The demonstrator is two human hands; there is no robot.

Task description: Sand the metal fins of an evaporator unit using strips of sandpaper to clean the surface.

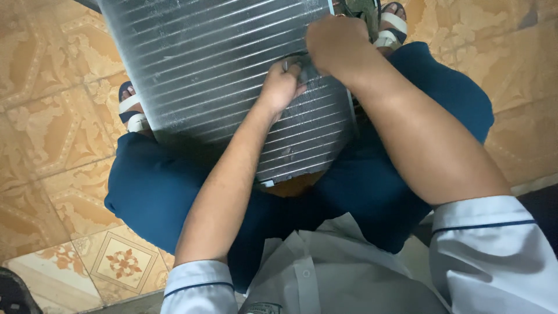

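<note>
Head view, looking straight down at my lap. I'm seated, knees apart in dark blue trousers, with a big finned metal coil panel leaning between my legs, its lower edge down near my thighs and the top running out of frame. Silver fins, horizontal tube lines, slightly tilted to the left.

My left hand is on the face of the panel, right of centre, fingers curled down against the fins; the grip is closed on a small dark piece sitting at the panel surface. I can't tell what the piece is, it's mostly hidden. My right hand comes in from the upper right, fist bunched, knuckles up, touching the same spot just above the left hand. Its fingertips are hidden under the hand, so whether the grip is clamped on something I can't tell. Both hands meet close to the panel's right edge.

Both forearms are bare, with white shirt sleeves with a thin dark stripe at the cuffs.

White strapped sandals: one foot peeking out left of the panel, the other at top right behind it. Floor is patterned tan and orange tile. A dark object sits at the bottom left corner, cut off.
</note>
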